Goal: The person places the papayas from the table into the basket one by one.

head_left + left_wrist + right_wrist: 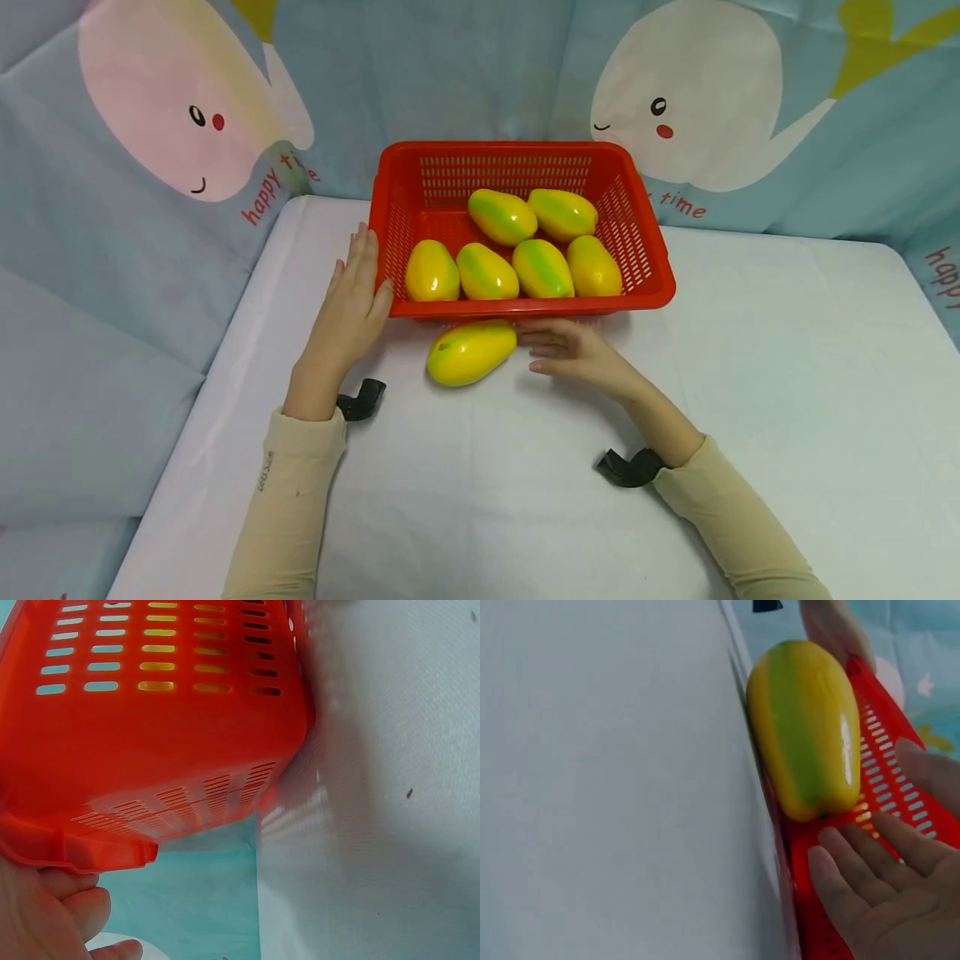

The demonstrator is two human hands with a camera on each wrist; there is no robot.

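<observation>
A red plastic basket [525,307] with slotted walls holds several glossy yellow fruits [543,268] with green streaks, shaped like mangoes or papayas. One more such fruit [471,353] lies on the white table just outside the basket's front wall. My left hand [347,304] rests against the basket's left side, fingers mostly straight; in the left wrist view its fingertips [86,911] lie against the rim from outside. Beside the loose fruit's right end, my right hand [573,354] is spread with nothing in it. The right wrist view has this fruit [804,731] just beyond the fingertips [832,840].
The white tabletop [495,508] stretches in front of the basket and to both sides. Behind it hangs a blue cloth [472,75] with printed whales, close to the basket's back edge. Black wrist mounts [630,468] stick out from both sleeves.
</observation>
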